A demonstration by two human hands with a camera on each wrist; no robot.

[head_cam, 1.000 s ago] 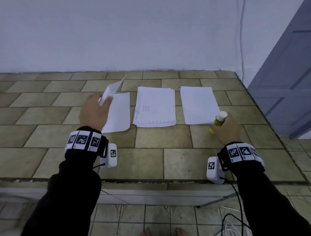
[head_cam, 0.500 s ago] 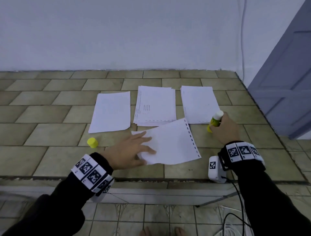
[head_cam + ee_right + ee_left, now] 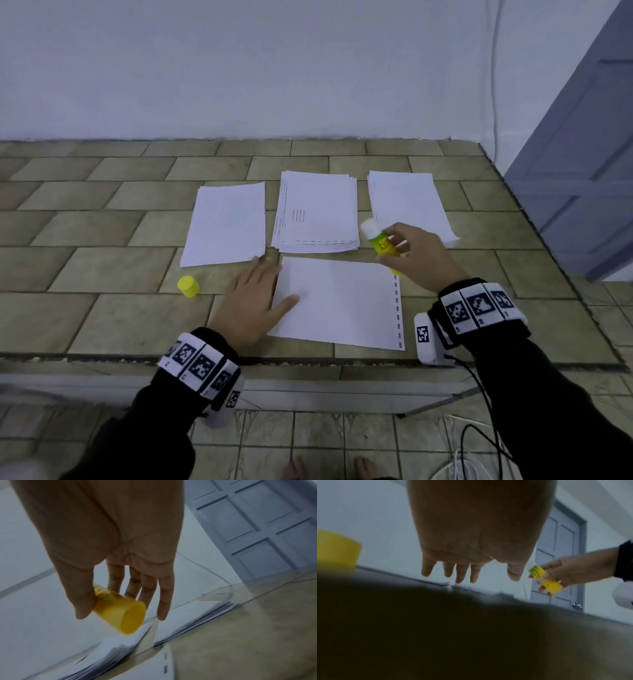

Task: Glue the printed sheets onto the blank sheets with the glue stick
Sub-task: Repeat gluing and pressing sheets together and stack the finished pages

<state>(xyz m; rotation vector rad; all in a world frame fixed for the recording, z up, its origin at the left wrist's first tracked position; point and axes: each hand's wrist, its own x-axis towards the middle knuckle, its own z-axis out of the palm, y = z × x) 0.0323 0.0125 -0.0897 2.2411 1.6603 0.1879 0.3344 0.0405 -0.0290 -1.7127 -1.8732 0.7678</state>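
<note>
A white sheet (image 3: 337, 301) with a dashed right edge lies face down near the table's front edge. My left hand (image 3: 255, 299) rests flat on its left edge, fingers straight. My right hand (image 3: 416, 255) holds the yellow-green glue stick (image 3: 378, 240) above the sheet's far right corner, its white uncapped tip pointing up and left. The glue stick (image 3: 118, 609) sits between thumb and fingers in the right wrist view. Behind lie a single blank sheet (image 3: 227, 222), a printed stack (image 3: 317, 212) and another stack (image 3: 409, 205).
The yellow glue cap (image 3: 188, 286) stands on the tiled table (image 3: 102, 274), left of my left hand. A grey door (image 3: 582, 154) is at the right, a white wall behind. Cables (image 3: 479, 428) hang below the table's front edge.
My left hand carried a sheet from the left pile to the front of the table, laid it flat and squared it. My right hand lifted the glue stick over the sheet's corner.
</note>
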